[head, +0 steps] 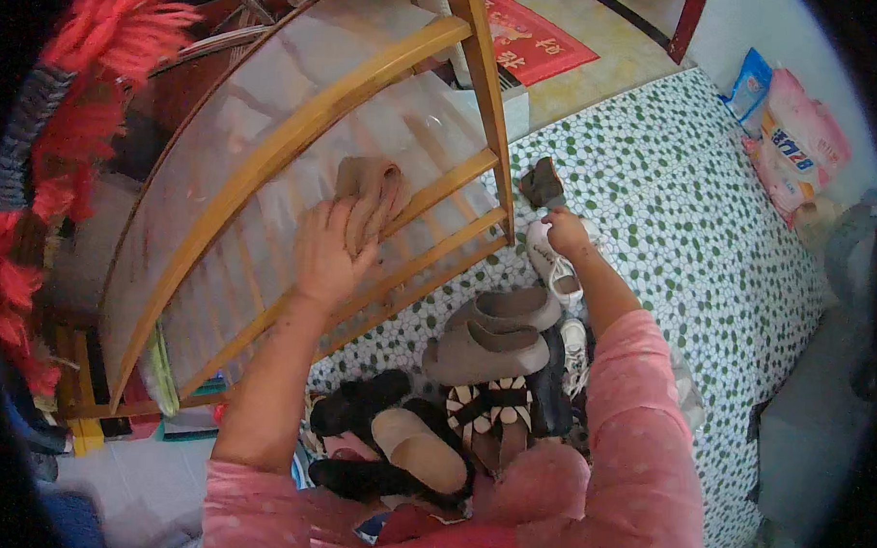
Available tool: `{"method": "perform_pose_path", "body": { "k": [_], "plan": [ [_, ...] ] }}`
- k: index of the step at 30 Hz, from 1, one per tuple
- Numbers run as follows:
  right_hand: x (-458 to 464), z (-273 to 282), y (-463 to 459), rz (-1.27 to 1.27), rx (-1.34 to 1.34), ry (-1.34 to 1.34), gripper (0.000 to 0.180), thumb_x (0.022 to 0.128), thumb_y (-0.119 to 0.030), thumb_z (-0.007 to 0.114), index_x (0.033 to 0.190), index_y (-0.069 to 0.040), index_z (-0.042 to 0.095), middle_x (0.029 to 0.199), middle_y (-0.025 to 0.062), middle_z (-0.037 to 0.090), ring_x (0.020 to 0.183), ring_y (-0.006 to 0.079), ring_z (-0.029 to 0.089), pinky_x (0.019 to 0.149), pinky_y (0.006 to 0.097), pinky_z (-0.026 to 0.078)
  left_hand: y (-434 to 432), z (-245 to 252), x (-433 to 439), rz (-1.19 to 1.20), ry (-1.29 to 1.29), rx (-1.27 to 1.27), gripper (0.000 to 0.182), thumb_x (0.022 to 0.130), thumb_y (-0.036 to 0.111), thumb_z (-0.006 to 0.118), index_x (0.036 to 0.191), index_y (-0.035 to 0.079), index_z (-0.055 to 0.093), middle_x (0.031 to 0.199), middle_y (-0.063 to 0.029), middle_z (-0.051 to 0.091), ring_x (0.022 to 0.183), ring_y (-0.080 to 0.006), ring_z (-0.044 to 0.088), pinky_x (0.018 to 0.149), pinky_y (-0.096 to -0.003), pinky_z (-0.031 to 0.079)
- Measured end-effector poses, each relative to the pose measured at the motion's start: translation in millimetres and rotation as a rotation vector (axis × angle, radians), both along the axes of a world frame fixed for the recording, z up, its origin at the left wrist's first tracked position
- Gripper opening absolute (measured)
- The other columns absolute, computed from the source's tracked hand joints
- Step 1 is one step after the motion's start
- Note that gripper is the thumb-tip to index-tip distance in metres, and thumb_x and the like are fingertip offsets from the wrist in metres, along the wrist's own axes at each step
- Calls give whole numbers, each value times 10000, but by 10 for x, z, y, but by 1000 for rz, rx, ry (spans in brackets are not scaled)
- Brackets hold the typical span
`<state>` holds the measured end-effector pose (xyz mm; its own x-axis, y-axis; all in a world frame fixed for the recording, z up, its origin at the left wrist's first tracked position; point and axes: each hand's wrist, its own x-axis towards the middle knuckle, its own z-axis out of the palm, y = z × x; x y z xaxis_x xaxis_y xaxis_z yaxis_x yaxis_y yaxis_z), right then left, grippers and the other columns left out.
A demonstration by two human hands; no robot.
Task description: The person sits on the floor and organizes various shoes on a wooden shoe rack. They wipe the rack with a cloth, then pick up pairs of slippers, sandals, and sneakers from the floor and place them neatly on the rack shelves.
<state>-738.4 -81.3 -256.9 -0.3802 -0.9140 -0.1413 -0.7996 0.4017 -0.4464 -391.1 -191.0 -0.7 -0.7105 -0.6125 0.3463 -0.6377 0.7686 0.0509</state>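
Observation:
My left hand (330, 252) holds a folded brown cloth (369, 192) over the slatted wooden rack (328, 111), which has clear plastic sheeting (267, 188) behind its bars. Out to the right, the fingers of my right hand (567, 231) are closed on a small dark brown object (542, 182) just above the floor; its kind is unclear. Directly below that hand lies a white sneaker (548, 252), partly covered by my wrist. Closer to me are grey-brown clogs (490, 352).
Black shoes (361, 402), a beige slipper (419, 449) and strappy sandals (488, 413) crowd the patterned floor (631, 165) before me. Pink packages (798, 145) lean by the right wall. Red fringe (121, 31) hangs at left. A red mat (540, 46) lies beyond the rack.

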Motion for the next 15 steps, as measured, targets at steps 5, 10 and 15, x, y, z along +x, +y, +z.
{"method": "perform_pose_path", "body": {
  "k": [5,10,15],
  "plan": [
    [10,-474,-555,-15,126,137,362,820,-79,531,1108,-241,678,1447,90,334,1229,354,421,945,423,456,-16,-84,47,-33,76,0,539,670,233,677,1153,50,522,1061,-170,510,979,-387,496,839,-457,426],
    [34,-827,-881,-160,245,111,257,830,-207,605,1072,-169,683,1523,51,221,1333,369,280,965,490,394,21,-49,55,-22,23,-9,521,737,248,651,1174,-2,521,1096,-195,515,1006,-394,499,885,-452,412],
    [-88,-970,-838,-144,352,152,337,865,-190,510,1181,-126,608,1510,50,259,1350,331,273,1039,552,286,31,-10,-16,-39,11,-14,484,752,239,624,1168,8,536,1081,-200,521,989,-399,499,873,-452,409]
  ]
}}
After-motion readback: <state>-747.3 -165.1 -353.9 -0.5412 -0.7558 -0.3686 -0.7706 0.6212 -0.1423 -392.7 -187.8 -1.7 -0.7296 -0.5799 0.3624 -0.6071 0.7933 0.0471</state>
